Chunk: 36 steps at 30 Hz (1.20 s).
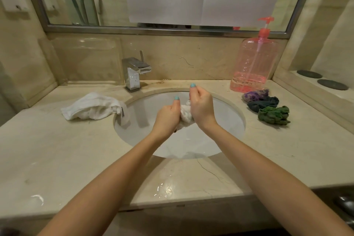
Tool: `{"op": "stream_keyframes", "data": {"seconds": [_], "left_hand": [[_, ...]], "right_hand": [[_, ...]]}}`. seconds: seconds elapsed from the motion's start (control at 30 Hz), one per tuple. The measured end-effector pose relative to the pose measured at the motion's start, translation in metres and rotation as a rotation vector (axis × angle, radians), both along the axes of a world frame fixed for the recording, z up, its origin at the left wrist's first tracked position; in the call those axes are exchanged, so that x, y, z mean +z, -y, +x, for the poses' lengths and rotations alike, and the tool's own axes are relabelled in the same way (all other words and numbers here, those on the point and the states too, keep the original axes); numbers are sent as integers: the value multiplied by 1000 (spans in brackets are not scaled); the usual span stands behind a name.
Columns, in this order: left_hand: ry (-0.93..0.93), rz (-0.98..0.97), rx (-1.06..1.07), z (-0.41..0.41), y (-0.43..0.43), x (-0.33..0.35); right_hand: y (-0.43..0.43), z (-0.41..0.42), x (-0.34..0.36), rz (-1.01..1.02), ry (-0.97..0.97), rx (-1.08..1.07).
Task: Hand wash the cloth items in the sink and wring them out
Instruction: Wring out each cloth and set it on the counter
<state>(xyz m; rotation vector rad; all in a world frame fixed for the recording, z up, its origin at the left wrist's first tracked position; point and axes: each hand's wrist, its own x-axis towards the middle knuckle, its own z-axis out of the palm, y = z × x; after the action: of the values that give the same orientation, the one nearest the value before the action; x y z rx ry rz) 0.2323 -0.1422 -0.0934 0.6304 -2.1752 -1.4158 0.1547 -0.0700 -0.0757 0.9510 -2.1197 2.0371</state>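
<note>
Marble bathroom counter (76,149) around a round sink (134,117). Over the sink, left hand (168,117) and right hand (202,109) clench one white cloth (185,114) between them, probably so wrung water drains below. Twisted coloured cloths (263,104) right of the sink look finished.

Faucet (134,74) at sink (235,113) rear-left; white towel (92,106) overlapping left rim; twisted cloths (268,105), pump bottle (252,63) right; front table (182,178) passable.

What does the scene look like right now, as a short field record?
left hand: grips white cloth
right hand: grips same cloth
white cloth: bunched between hands, over sink
towel: on counter, left of sink
purple cloth, dark cloth, green cloth: bunched, on counter right of sink
soap bottle: behind them
</note>
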Motion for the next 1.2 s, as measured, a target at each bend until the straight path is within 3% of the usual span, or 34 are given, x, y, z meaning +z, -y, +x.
{"op": "stream_keyframes", "data": {"seconds": [0.17,0.3,0.4,0.5,0.63,0.77,0.93,1.07,1.2], "left_hand": [[152,309,-137,2,7,-5],[198,321,-194,1,10,-7],[68,275,-93,-5,10,-11],[-84,54,63,-6,17,-17],[-201,-202,132,1,29,-15],[-361,-441,139,4,24,-4],[-410,-608,45,9,33,-6],[-381,-967,-46,16,40,1],[156,-1138,-254,25,23,19]], "right_hand": [[3,-6,-1,144,-259,98],[0,-13,-13,136,-373,69],[-1,-14,-11,201,-297,48],[0,-15,2,231,40,108],[-8,-21,13,68,658,432],[-19,-21,16,27,924,588],[-36,-16,17,370,1037,853],[-48,-24,32,396,875,801],[-38,-23,31,541,769,596]]}}
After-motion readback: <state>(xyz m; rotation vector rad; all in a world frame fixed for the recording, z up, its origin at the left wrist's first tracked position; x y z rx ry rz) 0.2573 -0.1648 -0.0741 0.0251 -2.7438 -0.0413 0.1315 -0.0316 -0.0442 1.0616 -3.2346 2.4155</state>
